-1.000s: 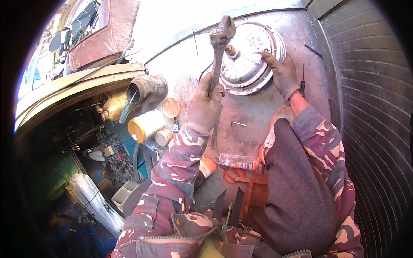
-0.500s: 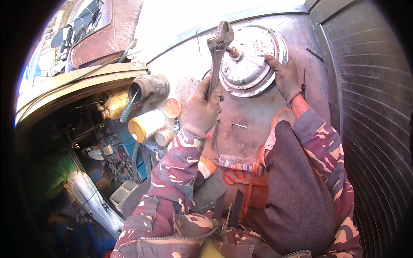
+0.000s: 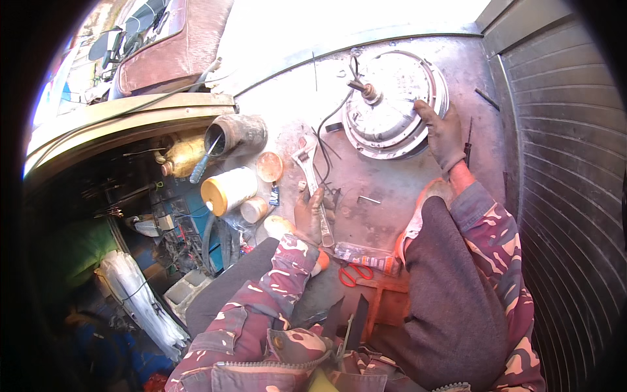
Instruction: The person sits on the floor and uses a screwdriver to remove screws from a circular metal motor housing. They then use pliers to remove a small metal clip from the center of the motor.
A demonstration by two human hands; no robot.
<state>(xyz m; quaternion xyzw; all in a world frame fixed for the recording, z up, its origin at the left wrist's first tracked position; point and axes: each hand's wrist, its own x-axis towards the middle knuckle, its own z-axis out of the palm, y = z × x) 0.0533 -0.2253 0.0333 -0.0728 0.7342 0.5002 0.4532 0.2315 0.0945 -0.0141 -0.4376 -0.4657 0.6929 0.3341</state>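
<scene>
My gloved left hand point(image 3: 305, 215) is closed round the handle of an adjustable wrench point(image 3: 309, 171), low over the floor, its jaw pointing away from me. At the far right of the work area lies a round metal hub motor point(image 3: 395, 104), with its threaded axle stub point(image 3: 370, 93) tilted up to the left. A black cable point(image 3: 331, 116) runs from the axle down toward the wrench. With thumb and fingers, my gloved right hand point(image 3: 444, 136) grips the motor's right rim. The wrench is apart from the motor.
On the left stand a white jar with a yellow lid point(image 3: 228, 190) and a dark metal cylinder point(image 3: 243, 134) with a blue-handled screwdriver point(image 3: 201, 166). Red-handled scissors point(image 3: 356, 275) lie near my feet. A screwdriver point(image 3: 468, 145) lies beside the ribbed metal shutter point(image 3: 565, 150) on the right.
My left hand has carried the wrench away from the axle, down and toward me. The axle and cable now show. My right hand stays on the motor's rim; the whole view has shifted slightly.
</scene>
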